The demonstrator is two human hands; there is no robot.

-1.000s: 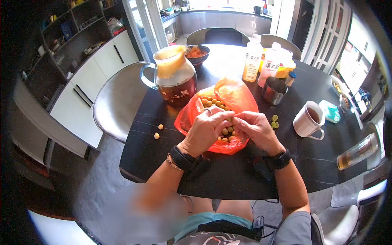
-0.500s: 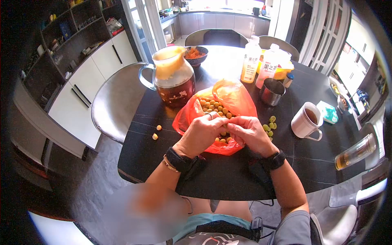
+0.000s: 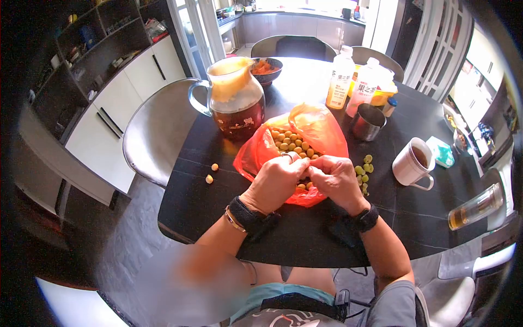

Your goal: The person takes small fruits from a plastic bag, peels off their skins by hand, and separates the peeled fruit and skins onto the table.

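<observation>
My left hand (image 3: 278, 182) and my right hand (image 3: 338, 180) meet over an orange-red plastic bag (image 3: 321, 131) at the middle of the table. Both have thumb and forefinger pinched together, tip to tip; what lies between the fingertips is too small and covered to make out. Inside the bag's open mouth are many small round, brownish-yellow fruits or seeds (image 3: 291, 143). Just right of my right hand lies a small heap of green pieces (image 3: 364, 171), perhaps shells. Two pale round pieces (image 3: 212, 173) rest apart to the left of the bag.
Behind the bag stand a glass pitcher (image 3: 237, 103) of dark liquid, a bowl (image 3: 267, 71) of orange food, two drink bottles (image 3: 339, 82) and a metal cup (image 3: 369, 122). To the right are a white mug (image 3: 413, 163), a tissue pack (image 3: 440, 151) and a tilted-looking glass tumbler (image 3: 475, 207).
The view has shifted slightly, moving the whole scene a little. Both hands stay pinched together over the bag, with the fingers slightly rearranged.
</observation>
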